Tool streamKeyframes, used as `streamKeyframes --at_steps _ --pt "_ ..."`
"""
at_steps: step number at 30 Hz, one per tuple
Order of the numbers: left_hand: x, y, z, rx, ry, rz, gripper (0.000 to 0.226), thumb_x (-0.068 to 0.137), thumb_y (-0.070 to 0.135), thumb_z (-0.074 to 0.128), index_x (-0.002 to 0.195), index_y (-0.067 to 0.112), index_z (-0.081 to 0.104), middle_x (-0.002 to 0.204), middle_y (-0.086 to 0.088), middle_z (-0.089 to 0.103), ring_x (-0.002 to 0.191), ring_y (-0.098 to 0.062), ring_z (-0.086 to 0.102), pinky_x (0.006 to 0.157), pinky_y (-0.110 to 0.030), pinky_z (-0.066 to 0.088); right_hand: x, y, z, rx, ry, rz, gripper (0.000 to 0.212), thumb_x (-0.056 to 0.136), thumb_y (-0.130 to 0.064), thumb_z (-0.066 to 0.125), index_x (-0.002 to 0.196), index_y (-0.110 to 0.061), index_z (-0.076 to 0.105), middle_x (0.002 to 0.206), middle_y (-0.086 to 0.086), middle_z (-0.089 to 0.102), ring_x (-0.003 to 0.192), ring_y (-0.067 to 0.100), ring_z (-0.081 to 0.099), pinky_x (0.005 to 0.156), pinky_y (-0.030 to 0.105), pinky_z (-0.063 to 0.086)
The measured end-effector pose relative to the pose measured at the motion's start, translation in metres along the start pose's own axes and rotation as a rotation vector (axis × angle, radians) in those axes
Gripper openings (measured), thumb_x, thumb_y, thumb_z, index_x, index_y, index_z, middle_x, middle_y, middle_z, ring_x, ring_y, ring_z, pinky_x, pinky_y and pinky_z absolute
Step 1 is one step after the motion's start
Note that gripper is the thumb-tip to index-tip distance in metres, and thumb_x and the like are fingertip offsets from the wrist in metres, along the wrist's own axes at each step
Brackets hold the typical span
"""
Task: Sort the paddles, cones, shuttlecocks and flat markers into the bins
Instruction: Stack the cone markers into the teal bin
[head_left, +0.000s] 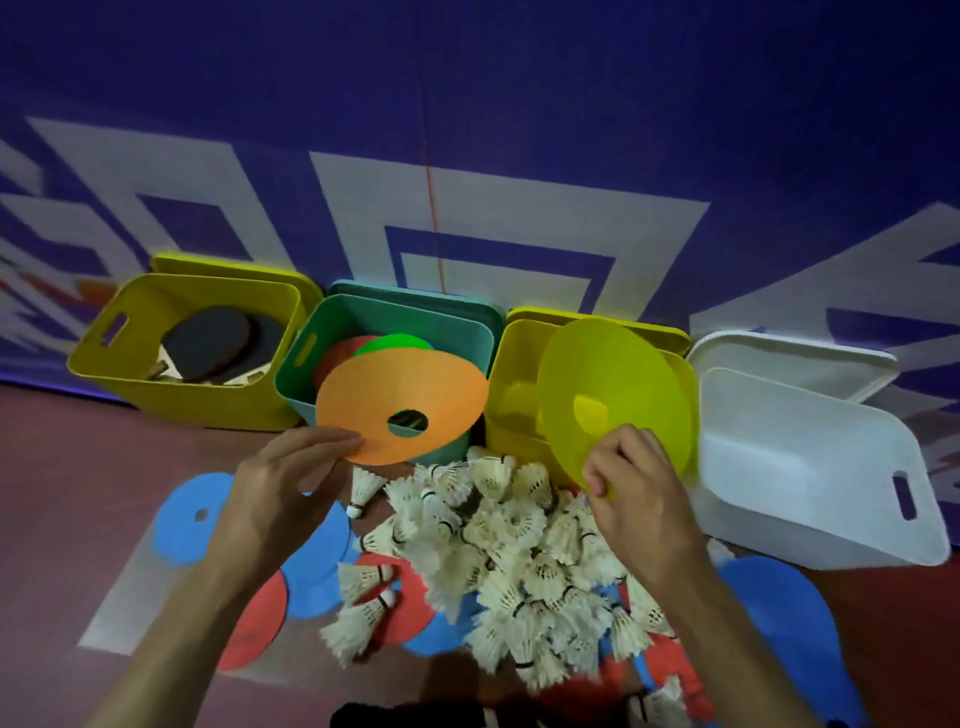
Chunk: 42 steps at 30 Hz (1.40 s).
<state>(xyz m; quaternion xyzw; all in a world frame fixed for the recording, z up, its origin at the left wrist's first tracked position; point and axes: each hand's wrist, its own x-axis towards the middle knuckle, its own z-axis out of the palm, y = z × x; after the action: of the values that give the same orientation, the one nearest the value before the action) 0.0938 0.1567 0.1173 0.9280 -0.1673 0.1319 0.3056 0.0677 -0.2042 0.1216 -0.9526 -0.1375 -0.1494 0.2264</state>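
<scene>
My left hand (283, 486) pinches the near edge of an orange flat marker (400, 387), held over the front rim of the teal bin (462, 332), which holds red and green markers. My right hand (631, 483) grips the lower rim of a yellow disc cone (613, 395), tilted in front of the second yellow bin (511, 395). The left yellow bin (130, 374) contains dark paddles (213, 343). The white bin (810, 462) stands at the right. A heap of white shuttlecocks (509, 551) lies on the floor below both hands.
Blue flat markers (195, 519) and red flat markers (257, 623) lie on the floor around and under the shuttlecocks, with another blue one (779, 603) at the right. The four bins stand in a row against a purple and white banner wall (467, 130).
</scene>
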Motion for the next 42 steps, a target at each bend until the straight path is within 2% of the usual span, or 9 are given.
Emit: streamKeyframes --at_steps 7,10,14,22,27,30,32,37,42 --pt "0.065 -0.069 -0.016 0.048 0.007 0.002 0.018 0.084 0.011 0.069 0.099 0.013 0.079 0.106 0.001 0.074 0.091 -0.014 0.067 0.083 -0.02 0.048 0.014 -0.066 0.029 0.053 0.006 0.051 0.034 0.076 0.007 0.063 0.075 -0.018 0.04 0.087 -0.006 0.042 0.083 0.019 0.044 0.071 0.034 0.04" --pt "0.089 -0.11 0.002 0.07 -0.141 0.005 0.025 0.08 0.005 0.078 0.105 0.009 0.077 0.111 -0.004 0.073 0.092 -0.02 0.07 0.084 -0.026 0.051 0.022 -0.089 0.036 0.007 -0.006 0.099 0.04 0.074 0.007 0.068 0.074 -0.019 0.037 0.088 -0.007 0.041 0.084 0.018 0.043 0.072 0.033 0.04" --pt "0.094 -0.154 0.04 0.055 -0.397 -0.118 0.051 0.077 0.022 0.084 0.123 0.01 0.068 0.117 -0.01 0.07 0.095 -0.025 0.069 0.082 -0.037 0.056 0.036 -0.109 0.053 -0.056 -0.08 0.165 0.043 0.068 0.005 0.066 0.075 -0.022 0.034 0.097 -0.009 0.045 0.093 0.016 0.047 0.075 0.031 0.042" --pt "0.038 -0.185 0.03 -0.099 -0.289 -0.074 0.016 0.087 0.015 0.072 0.102 0.013 0.075 0.104 -0.002 0.072 0.092 -0.021 0.069 0.08 -0.028 0.052 0.097 -0.148 0.103 -0.071 -0.167 0.035 0.045 0.073 0.004 0.065 0.079 -0.024 0.03 0.106 -0.003 0.054 0.099 0.023 0.052 0.078 0.039 0.045" --pt "-0.008 -0.214 0.003 -0.116 -0.301 -0.164 0.03 0.09 0.036 0.057 0.099 0.015 0.077 0.109 0.002 0.069 0.092 -0.017 0.069 0.079 -0.027 0.053 0.165 -0.15 0.162 -0.073 -0.253 -0.056 0.032 0.076 -0.004 0.069 0.081 -0.021 0.042 0.105 -0.004 0.051 0.096 0.023 0.047 0.077 0.041 0.045" --pt "-0.03 -0.223 -0.01 -0.121 -0.305 -0.214 0.037 0.091 0.045 0.052 0.099 0.018 0.077 0.106 0.004 0.069 0.091 -0.017 0.069 0.077 -0.03 0.056 0.185 -0.141 0.201 -0.176 -0.458 0.049 0.04 0.078 -0.031 0.078 0.105 -0.032 0.048 0.119 -0.006 0.045 0.113 0.021 0.042 0.093 0.043 0.046" --pt "-0.041 -0.221 -0.015 -0.138 -0.302 -0.232 0.034 0.09 0.045 0.054 0.096 0.02 0.076 0.103 0.005 0.069 0.089 -0.015 0.069 0.075 -0.03 0.056 0.179 -0.139 0.217 -0.14 -0.521 0.096 0.045 0.081 -0.039 0.076 0.115 -0.033 0.046 0.124 -0.007 0.043 0.119 0.019 0.039 0.096 0.042 0.046" --pt "-0.052 -0.201 0.017 -0.227 -0.318 -0.296 0.032 0.09 0.047 0.059 0.097 0.021 0.076 0.103 0.011 0.066 0.08 -0.005 0.067 0.071 -0.03 0.058 0.118 -0.129 0.199 0.026 -0.424 0.12 0.016 0.095 -0.03 0.059 0.11 -0.026 0.058 0.113 -0.009 0.049 0.11 0.012 0.045 0.096 0.029 0.042" --pt "-0.026 -0.127 0.072 -0.262 -0.366 -0.111 0.042 0.094 0.05 0.052 0.085 0.014 0.073 0.093 0.009 0.067 0.081 -0.003 0.061 0.066 -0.027 0.052 0.017 -0.052 0.138 0.053 -0.38 0.27 0.01 0.096 -0.026 0.054 0.103 -0.032 0.059 0.111 -0.017 0.049 0.107 0.005 0.048 0.092 0.022 0.04"
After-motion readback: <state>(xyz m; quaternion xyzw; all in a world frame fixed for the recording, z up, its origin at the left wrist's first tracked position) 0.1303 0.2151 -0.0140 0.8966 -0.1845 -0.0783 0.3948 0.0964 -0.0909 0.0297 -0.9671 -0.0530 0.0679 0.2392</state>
